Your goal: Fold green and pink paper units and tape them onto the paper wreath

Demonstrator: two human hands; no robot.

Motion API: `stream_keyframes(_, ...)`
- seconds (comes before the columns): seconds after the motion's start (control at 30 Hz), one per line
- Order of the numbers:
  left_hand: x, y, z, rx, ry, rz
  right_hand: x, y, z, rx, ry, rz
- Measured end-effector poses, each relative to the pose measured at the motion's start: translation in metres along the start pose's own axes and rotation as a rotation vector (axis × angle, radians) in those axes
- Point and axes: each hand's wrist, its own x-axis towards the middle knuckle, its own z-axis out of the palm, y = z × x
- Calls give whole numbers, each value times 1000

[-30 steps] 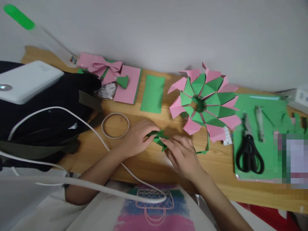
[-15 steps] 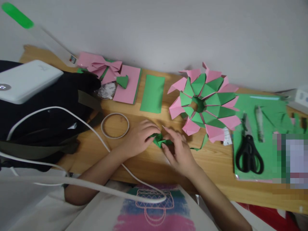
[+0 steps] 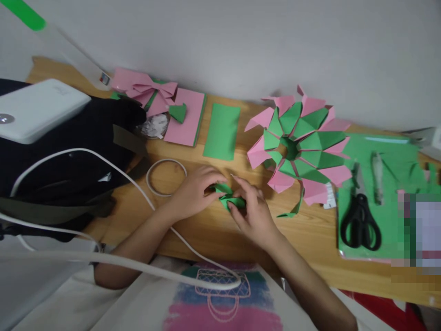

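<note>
At wooden table [image 3: 310,239], pinching folded green paper [image 3: 235,201] in left hand [image 3: 193,193] and right hand [image 3: 257,216], near pink-and-green paper ring [image 3: 310,158].

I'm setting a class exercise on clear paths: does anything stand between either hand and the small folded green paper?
Nothing visible does: the left hand and the right hand both hold the folded green paper. The white ring lies beside the left hand, on the side away from the paper.
</note>
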Motion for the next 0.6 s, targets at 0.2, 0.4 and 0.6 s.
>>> stream_keyframes(0.2, -1, 0, -11, -83, -37, 9, -1, -2, 3, 6, 38, 22)
stream_keyframes(0.4, -1, -1, -4, -15, -33, 29, -2, -6, 7, -16, 69, 67)
stream_keyframes(0.6, 1, -3, 0, 36, -51, 71, -5, -9, 8, -89, 117, 36)
